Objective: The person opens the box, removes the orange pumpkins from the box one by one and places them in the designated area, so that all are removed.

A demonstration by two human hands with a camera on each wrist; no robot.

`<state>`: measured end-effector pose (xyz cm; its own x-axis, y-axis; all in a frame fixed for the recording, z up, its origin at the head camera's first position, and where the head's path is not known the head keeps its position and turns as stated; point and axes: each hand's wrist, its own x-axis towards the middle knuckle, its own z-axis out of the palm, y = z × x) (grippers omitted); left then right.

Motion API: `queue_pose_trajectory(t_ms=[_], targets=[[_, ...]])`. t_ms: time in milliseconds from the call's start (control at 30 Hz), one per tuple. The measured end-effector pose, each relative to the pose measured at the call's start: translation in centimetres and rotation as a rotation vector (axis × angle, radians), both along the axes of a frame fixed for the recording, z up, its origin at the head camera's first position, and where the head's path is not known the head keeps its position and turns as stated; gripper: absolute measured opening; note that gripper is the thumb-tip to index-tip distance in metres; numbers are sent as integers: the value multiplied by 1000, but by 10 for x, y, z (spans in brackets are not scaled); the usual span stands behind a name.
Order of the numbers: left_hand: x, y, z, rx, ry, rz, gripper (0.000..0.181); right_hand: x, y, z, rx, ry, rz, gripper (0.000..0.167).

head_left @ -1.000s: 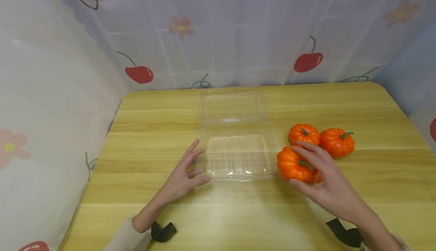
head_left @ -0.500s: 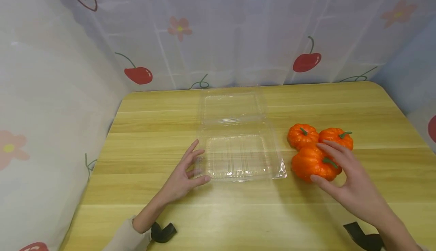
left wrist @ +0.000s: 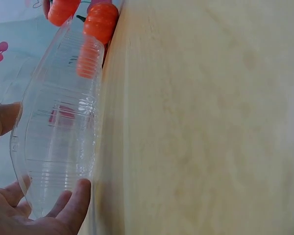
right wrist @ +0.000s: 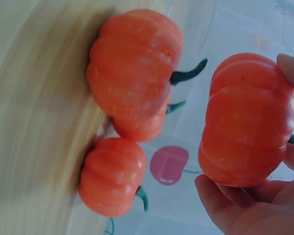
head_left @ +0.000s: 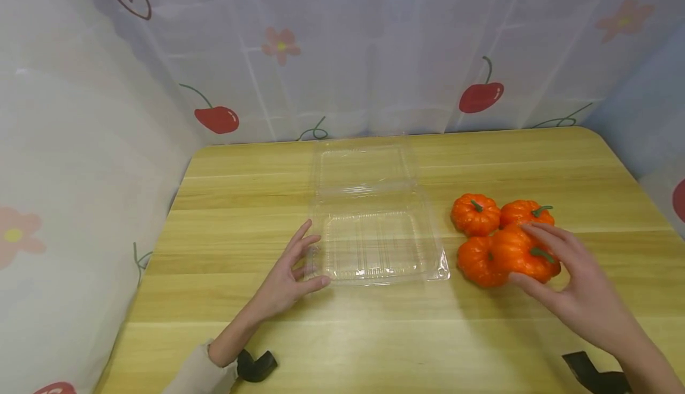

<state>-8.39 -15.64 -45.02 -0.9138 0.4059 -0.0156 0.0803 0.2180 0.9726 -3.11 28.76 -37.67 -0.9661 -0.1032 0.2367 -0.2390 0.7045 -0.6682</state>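
Observation:
In the head view, my right hand (head_left: 583, 290) grips a small orange pumpkin (head_left: 516, 254) with a green stem, thumb in front and fingers over the far side. The right wrist view shows this held pumpkin (right wrist: 247, 117) apart from the others. Beneath and around it are a back-left pumpkin (head_left: 475, 216), a partly hidden back-right pumpkin (head_left: 524, 210) and a partly covered front pumpkin (head_left: 476, 261). A clear plastic clamshell box (head_left: 374, 242) lies unfolded, its lid (head_left: 364, 165) flat behind. At the box's left front corner, my left hand (head_left: 280, 284) touches the rim with spread fingers.
The wooden table (head_left: 374, 340) ends at a printed curtain (head_left: 364, 55) at the back. More curtain (head_left: 96, 174) hangs along the left side. Black straps (head_left: 257, 365) show at both wrists.
My right hand has moved to the right with the held pumpkin, away from the box. More of the front pumpkin and the box's right corner now shows. My left hand stays put.

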Motion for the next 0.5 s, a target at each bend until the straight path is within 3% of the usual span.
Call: queue_pose_trajectory(t_ms=[500], targets=[[1, 2, -4, 46, 56, 3, 72, -3, 26, -9, 47, -35, -43, 71]])
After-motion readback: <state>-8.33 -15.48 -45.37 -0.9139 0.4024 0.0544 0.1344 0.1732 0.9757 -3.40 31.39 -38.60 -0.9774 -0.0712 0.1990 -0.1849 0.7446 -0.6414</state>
